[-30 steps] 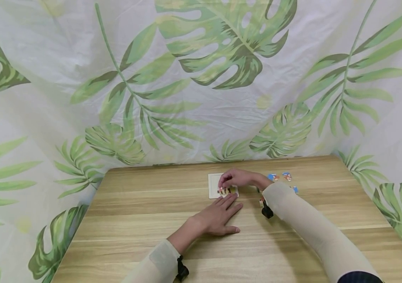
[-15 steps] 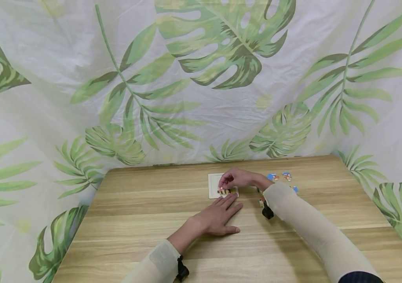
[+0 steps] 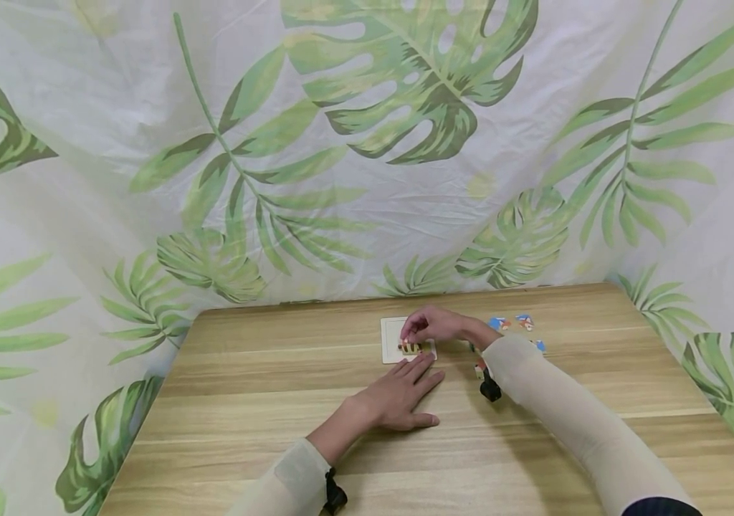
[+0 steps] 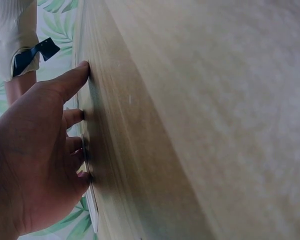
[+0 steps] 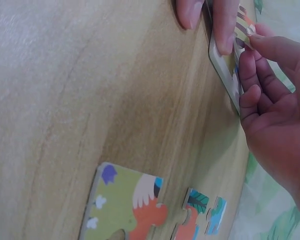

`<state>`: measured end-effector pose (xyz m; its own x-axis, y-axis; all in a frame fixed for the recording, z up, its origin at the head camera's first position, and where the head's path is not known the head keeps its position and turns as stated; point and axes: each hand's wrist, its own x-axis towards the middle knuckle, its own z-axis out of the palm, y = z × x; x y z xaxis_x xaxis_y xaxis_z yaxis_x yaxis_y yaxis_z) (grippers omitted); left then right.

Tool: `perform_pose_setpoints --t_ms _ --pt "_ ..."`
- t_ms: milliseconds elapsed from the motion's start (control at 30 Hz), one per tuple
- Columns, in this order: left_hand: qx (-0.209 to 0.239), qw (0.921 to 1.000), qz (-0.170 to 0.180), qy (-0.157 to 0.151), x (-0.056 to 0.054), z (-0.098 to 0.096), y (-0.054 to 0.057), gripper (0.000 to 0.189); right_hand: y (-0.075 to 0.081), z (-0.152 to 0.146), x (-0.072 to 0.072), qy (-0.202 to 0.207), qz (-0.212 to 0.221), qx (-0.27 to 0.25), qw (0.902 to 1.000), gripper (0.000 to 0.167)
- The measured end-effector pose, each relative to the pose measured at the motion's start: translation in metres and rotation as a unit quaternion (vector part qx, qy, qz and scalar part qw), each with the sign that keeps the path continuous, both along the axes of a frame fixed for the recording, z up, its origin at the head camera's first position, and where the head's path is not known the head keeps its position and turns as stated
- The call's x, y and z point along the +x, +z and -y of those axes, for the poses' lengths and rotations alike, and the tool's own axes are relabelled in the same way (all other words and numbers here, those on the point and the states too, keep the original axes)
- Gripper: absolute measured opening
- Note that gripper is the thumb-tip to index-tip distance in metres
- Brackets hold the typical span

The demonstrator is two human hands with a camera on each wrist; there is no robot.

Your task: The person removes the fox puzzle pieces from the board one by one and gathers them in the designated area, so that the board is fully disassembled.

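Observation:
Near the table's far side lies a shallow white puzzle tray (image 3: 389, 335). My right hand (image 3: 436, 324) bends over it and pinches a striped jigsaw piece (image 3: 411, 349) between thumb and fingers. In the right wrist view the thumb (image 5: 277, 50) presses on that striped piece (image 5: 241, 27), partly hidden by fingers. An olive-coloured patch (image 5: 231, 62) shows in the tray beside it. My left hand (image 3: 399, 398) lies palm down with straight fingers, its fingertips on the tray's near edge. The left wrist view shows this hand (image 4: 37, 145) resting on the wood.
Several loose jigsaw pieces lie right of the tray, including a blue and orange one (image 3: 525, 322) and a blue one (image 3: 540, 346). Close to the right wrist camera is an olive and orange piece (image 5: 121, 200). Behind the wooden table (image 3: 264, 401) hangs a leaf-print cloth (image 3: 277, 143).
The striped piece in my right fingers has shifted slightly and sits a little more tilted over the tray. My left hand stays where it was.

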<state>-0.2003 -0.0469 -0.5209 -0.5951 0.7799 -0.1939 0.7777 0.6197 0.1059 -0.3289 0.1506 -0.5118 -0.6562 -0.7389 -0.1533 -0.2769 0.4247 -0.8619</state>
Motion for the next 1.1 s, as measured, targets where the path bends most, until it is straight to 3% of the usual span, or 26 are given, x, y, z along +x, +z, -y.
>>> perform_pose_setpoints --t_ms 433,700,1100 --pt "0.005 1.0 0.003 -0.004 0.0 -0.001 -0.002 0.084 0.003 -0.005 0.0 -0.045 0.003 -0.01 0.9989 0.016" --pt "0.006 0.9999 0.008 0.001 0.001 0.0 0.001 0.083 0.007 -0.013 0.002 -0.049 -0.006 -0.037 0.9981 0.016" --pt "0.009 0.9999 0.005 0.006 0.002 0.0 0.002 0.083 0.015 -0.032 0.01 -0.065 -0.013 -0.033 0.9973 0.016"
